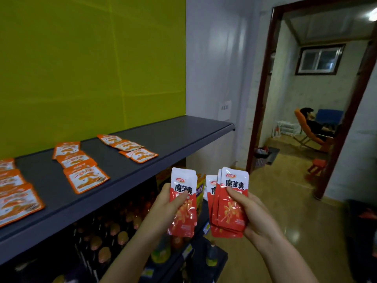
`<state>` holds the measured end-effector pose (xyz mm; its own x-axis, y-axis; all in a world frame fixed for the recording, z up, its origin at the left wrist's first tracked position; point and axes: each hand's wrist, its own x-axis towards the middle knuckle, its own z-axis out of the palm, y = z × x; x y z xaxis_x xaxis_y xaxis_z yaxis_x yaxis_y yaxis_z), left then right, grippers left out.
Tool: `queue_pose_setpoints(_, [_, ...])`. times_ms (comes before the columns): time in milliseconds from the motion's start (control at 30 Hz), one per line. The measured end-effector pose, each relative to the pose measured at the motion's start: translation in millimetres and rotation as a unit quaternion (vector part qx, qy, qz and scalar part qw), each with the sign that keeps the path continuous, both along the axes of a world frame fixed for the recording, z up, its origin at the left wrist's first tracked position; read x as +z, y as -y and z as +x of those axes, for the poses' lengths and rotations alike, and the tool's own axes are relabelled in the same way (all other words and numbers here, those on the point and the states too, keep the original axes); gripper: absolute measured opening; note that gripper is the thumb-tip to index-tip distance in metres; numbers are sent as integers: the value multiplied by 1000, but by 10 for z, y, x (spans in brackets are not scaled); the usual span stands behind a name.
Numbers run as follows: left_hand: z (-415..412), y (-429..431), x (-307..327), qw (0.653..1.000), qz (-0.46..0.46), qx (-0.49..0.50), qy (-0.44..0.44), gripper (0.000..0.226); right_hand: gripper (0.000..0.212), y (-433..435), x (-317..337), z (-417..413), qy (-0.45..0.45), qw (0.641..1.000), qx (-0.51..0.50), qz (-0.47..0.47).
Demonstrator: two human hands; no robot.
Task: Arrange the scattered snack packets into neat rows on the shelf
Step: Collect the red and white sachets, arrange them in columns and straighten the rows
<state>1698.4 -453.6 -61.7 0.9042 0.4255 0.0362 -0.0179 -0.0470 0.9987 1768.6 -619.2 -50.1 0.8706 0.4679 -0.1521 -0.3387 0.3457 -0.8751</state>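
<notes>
Left hand (169, 203) fingers grip one red packet (183, 203), right hand (253, 213) fingers grip a fanned red packet stack (229, 203), both upright before the shelf (163, 137) carrying orange packets (86, 177).

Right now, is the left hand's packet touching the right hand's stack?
Apart. The head view shows a clear gap between the packet and the stack.

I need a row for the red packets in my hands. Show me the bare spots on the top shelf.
Widest bare stretch: the right end of the shelf, past the right orange packets. Narrower lanes flank the middle orange packets. Crowded at the left orange packets.
</notes>
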Motion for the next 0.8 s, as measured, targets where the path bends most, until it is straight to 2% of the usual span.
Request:
queue_pose_setpoints(233, [756,15,238,997,17,61,34,15,11,-262,210,798,36,997,53,40])
queue_pose_setpoints(533, [1503,27,337,979,-54,169,100,24,23,-844,237,1755,104,984,141,27])
queue_pose_setpoints(800, [1877,-55,489,947,-65,283,135,40,22,-1196,488,2341,148,935,322,0])
